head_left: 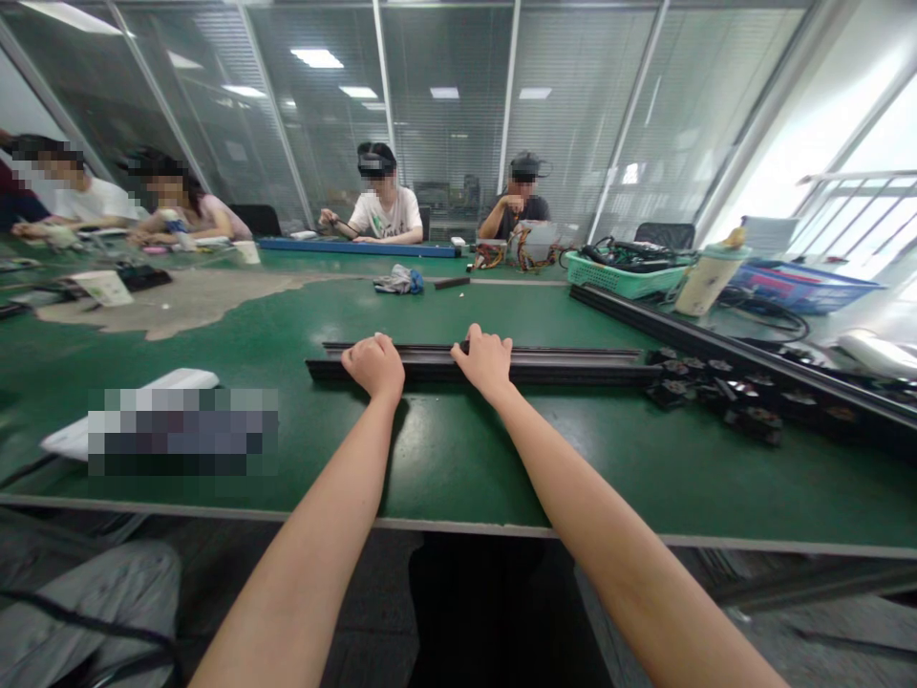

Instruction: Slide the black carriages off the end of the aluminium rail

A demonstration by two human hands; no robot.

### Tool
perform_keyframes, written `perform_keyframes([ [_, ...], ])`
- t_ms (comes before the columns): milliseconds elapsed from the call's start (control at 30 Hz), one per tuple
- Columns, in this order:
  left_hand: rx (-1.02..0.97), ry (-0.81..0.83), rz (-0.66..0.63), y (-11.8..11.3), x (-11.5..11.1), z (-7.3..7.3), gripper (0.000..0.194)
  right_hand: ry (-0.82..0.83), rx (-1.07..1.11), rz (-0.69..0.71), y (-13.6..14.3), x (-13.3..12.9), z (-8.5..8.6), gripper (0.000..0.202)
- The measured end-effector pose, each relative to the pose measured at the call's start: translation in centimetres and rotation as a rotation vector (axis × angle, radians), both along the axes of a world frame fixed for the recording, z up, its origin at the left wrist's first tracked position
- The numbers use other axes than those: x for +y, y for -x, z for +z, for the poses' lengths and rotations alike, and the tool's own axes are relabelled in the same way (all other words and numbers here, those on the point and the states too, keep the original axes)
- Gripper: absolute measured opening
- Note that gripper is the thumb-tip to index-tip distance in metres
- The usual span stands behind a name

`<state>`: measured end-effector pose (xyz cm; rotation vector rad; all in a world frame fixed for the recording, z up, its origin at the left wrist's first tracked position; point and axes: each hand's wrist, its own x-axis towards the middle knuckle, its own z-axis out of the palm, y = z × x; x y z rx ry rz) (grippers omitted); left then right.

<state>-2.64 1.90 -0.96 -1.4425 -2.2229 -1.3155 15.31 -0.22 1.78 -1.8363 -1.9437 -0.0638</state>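
Far left of the green table (pixel 444 449): two people seated w/ hands on the tabletop, small items in front of them, too small to ID. Nearer, a white card box (pixel 104 286) beside a dark flat object, on the edge of a worn tan patch (pixel 186 301) in the table surface. Closer to the front edge, a white flat item (pixel 164 380), partly blurred out; cannot tell what it was.

Centre: long black rail (pixel 559 363) lay flat on the table, running left-right, well in from the front edge. Both arms were stretched out to it. Left hand (pixel 373 365) sat on the rail near its left end, fingers curled down into a loose fist over the top; knuckles up, grip on the far side hidden, so cannot tell if it truly clasped. Right hand (pixel 486 361) was just beside it to the right, palm down, fingers bent over the rail's far edge, thumb side toward the left hand. Hands near each other, not touching.

Behind the rail: crumpled grey-blue cloth (pixel 400 280) w/ a short dark bar just right of it. Two more people sat at the far side, behind a long blue strip (pixel 358 247).

Right: cluster of small black parts (pixel 709 392) at the rail's right end, touching or nearly so. A second, longer black rail (pixel 716 344) ran diagonally behind them. Further back, a green basket (pixel 620 279) holding cables, a cream bottle (pixel 708 277), a blue tray (pixel 802 287).
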Motion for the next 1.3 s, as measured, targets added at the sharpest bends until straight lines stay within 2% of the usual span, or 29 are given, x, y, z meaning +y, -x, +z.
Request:
perform_keyframes([
  [333, 0.009, -0.025, 0.001, 0.25, 0.43, -0.46, 0.059, 0.022, -0.018, 0.01, -0.09, -0.01, 0.23, 0.029],
  [833, -0.022, -0.027, -0.008, 0.07, 0.08, -0.09, 0.057, 0.041, 0.046, -0.015, -0.37, -0.29, 0.68, 0.028],
  [1300, 0.008, -0.021, 0.0, 0.2, 0.27, -0.32, 0.061, 0.059, 0.079, -0.008, -0.58, -0.05, 0.9, 0.027],
])
